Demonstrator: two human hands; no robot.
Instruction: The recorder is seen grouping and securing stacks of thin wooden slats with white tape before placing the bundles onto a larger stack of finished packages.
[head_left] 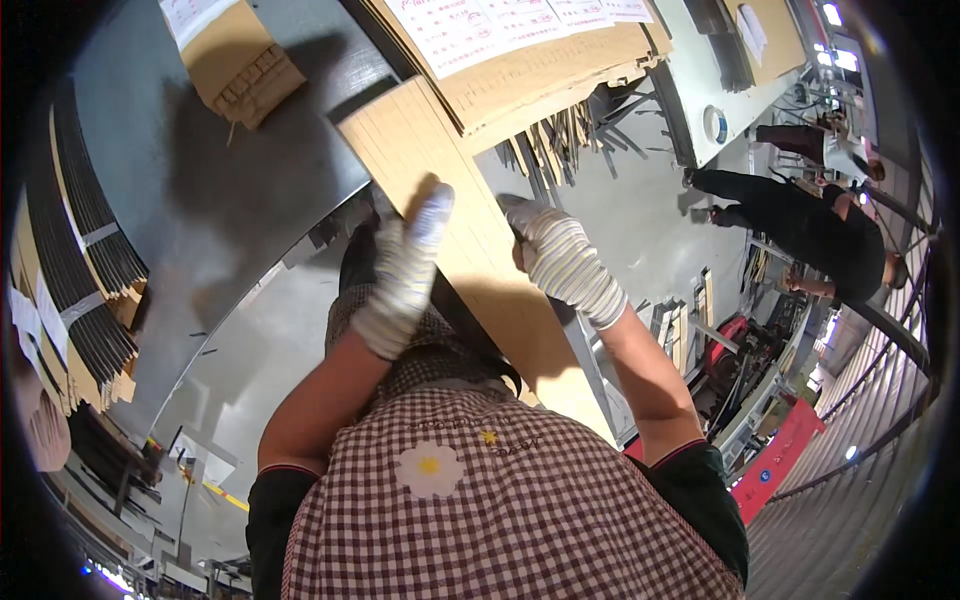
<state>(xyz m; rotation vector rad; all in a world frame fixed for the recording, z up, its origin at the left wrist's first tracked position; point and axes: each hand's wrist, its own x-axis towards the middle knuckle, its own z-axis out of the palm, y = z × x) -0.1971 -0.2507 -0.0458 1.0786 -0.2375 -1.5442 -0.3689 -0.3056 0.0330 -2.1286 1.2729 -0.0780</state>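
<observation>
- A long stack of cardboard sheets (470,250) is laid on edge across the middle of the view, running from the upper left down toward the lower right.
- The left hand (405,275), in a white knit glove, is pressed flat against the left face of the stack, its fingers (432,212) stretched out straight and open, nothing being clasped.
- The right hand (560,258), in a striped glove, is set on the right edge of the stack; its fingers (520,212) are curled over that edge, gripping it.
- A grey desk (230,200) is seen to the left of the left fingers, with a folded cardboard box (240,65) lying far beyond them.
- Bundles of dark flat strips (85,260) are stacked well to the left of the left fingers, at the desk's edge.
- Above both sets of fingers, a larger pile of cardboard (540,70) is topped by printed paper sheets (480,25).
- A checked apron (520,500) with a flower patch is worn below the hands.
- Well to the right of the right fingers, another person (820,225) in dark clothes is seen bent over the floor.
</observation>
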